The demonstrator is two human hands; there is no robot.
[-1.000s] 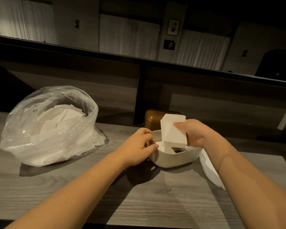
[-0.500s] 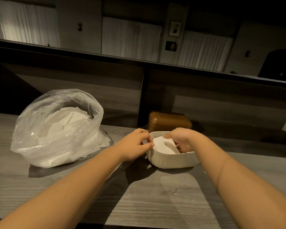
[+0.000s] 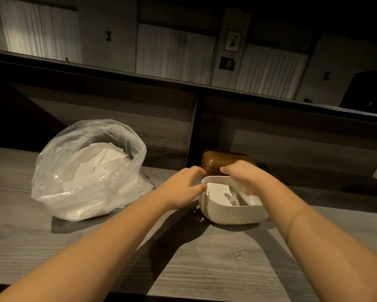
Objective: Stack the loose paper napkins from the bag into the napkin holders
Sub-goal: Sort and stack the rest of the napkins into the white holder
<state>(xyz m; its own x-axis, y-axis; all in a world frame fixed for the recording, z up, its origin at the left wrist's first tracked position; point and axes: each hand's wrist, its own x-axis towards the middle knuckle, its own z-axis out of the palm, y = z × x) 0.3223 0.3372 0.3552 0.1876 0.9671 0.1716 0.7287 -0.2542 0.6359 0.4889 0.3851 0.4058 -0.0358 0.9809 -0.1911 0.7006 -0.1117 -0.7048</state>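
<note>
Head view, left to right. Clear plastic bag point(image 3: 89, 168) sits on the left of the grey wood counter point(image 3: 215, 264), mouth open toward you, loose napkins point(image 3: 100, 160) piled inside, plenty left.

Your left hand point(image 3: 181, 188) is at the left rim of the white napkin holder point(image 3: 231, 211), fingers loosely spread, thumb tip touching the rim, gripping nothing. Press on that rim so the holder doesn't skate.

A few napkins point(image 3: 218, 190) lie in the holder, slightly skewed. Your right hand point(image 3: 246, 179) reaches over and into the holder, fingers curled down; can't tell if it's pinching anything. Press the stack flat and square its corners to the walls before adding more.

Brown holder point(image 3: 218, 159) is just behind the white one, against the back panel, so no room there. Open counter lies in front and to the right; the bag is near on the left, so go over the rim, not across it.
</note>
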